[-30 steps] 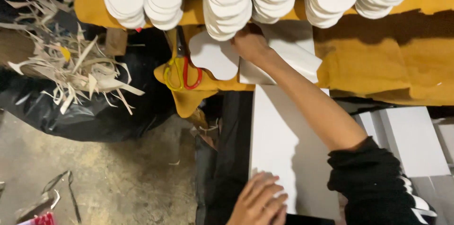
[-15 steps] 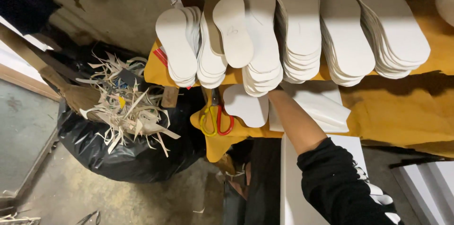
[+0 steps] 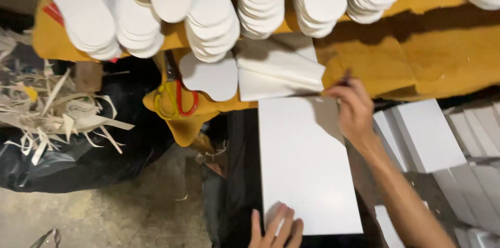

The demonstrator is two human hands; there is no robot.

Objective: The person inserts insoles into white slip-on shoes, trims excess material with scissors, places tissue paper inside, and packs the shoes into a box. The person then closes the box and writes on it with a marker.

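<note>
A black bag [image 3: 78, 159] full of pale trimmings lies far left. The left hand [image 3: 276, 227] rests with open fingers on the white sheet [image 3: 304, 164] (its near corner). The right hand [image 3: 354, 107] pinches a thin dark pen [image 3: 345, 77] at the sheet's far edge.
</note>
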